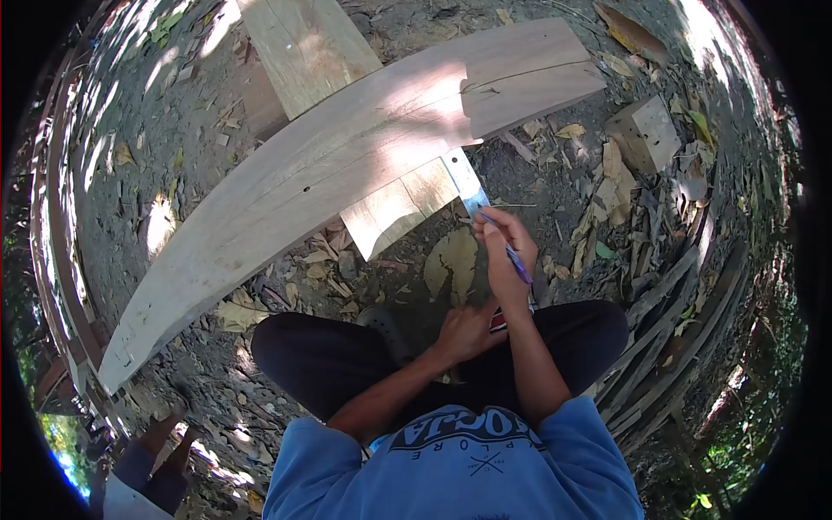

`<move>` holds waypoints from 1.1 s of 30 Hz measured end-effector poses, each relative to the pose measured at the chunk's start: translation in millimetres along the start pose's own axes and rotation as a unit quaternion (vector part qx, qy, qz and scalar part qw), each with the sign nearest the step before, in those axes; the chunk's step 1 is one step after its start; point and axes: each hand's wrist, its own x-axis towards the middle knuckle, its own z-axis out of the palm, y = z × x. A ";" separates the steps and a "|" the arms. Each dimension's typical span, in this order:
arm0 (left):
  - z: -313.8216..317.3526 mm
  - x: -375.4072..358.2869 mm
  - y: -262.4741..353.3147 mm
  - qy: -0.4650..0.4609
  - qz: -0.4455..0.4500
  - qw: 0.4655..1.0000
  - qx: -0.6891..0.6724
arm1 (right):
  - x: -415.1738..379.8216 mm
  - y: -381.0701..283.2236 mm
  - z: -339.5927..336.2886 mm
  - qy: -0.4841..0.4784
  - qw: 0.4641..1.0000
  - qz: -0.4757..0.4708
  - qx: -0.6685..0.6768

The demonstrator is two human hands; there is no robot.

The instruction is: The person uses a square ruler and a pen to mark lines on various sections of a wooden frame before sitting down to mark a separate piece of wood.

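Observation:
My right hand [507, 251] pinches a slim purple pen [519, 264], its tip close to a metal blade. That blade looks like part of a carpenter's square [466, 180]; it lies just off the near edge of a board, touching or close to it. My left hand [468, 334] is closed at a red piece that appears to be the square's handle, partly hidden behind my right forearm. Ahead of both hands lies a long curved wooden plank [338, 160], with dark cracks and a small hole. Under it crosses a flat board [399, 204], whose end sticks out toward me.
A wooden block [646, 134] with dark holes sits on the ground at the right. Long wooden strips [667, 321] are piled beside my right knee. Dry leaves [452, 264] litter the soil. Another person's legs [156, 464] show at the lower left.

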 end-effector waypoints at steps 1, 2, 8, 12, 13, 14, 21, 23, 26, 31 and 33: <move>-0.4 -0.2 -0.7 0.000 0.009 1.000 -0.010 | -0.2 2.5 3.0 -0.006 0.999 -0.035 -0.038; -1.1 -0.5 -1.1 0.000 0.017 1.000 -0.020 | 0.5 3.9 6.3 -0.007 0.999 -0.035 -0.040; -2.9 -2.3 0.3 0.012 0.024 0.998 -0.054 | 8.0 3.9 15.8 -0.003 0.987 -0.069 -0.146; -7.0 -1.5 1.4 0.007 0.025 0.998 -0.058 | 7.1 5.3 15.3 -0.003 0.976 -0.086 -0.199; -9.2 -1.7 2.6 0.007 0.025 0.998 -0.066 | 7.1 3.9 15.8 -0.006 0.974 -0.087 -0.207; -10.2 -2.8 3.5 0.007 0.023 0.997 -0.074 | 6.6 2.0 16.4 -0.008 0.974 -0.086 -0.208; -10.5 -2.4 1.5 0.001 0.018 0.996 -0.084 | 8.2 2.4 17.5 -0.007 0.980 -0.085 -0.181; -10.5 -2.8 0.5 -0.004 0.021 0.995 -0.096 | 9.3 2.8 18.3 -0.015 0.978 -0.081 -0.192; -12.1 -4.0 1.1 -0.004 0.011 0.997 -0.082 | 11.3 8.8 17.7 0.004 0.977 -0.091 -0.193; -15.1 -7.9 0.4 -0.006 0.037 0.997 -0.061 | 13.4 -18.3 7.6 -0.050 0.973 -0.075 -0.214; -26.3 -11.6 0.1 -0.021 0.049 0.998 -0.045 | 14.9 -50.3 -3.3 -0.082 0.956 -0.108 -0.259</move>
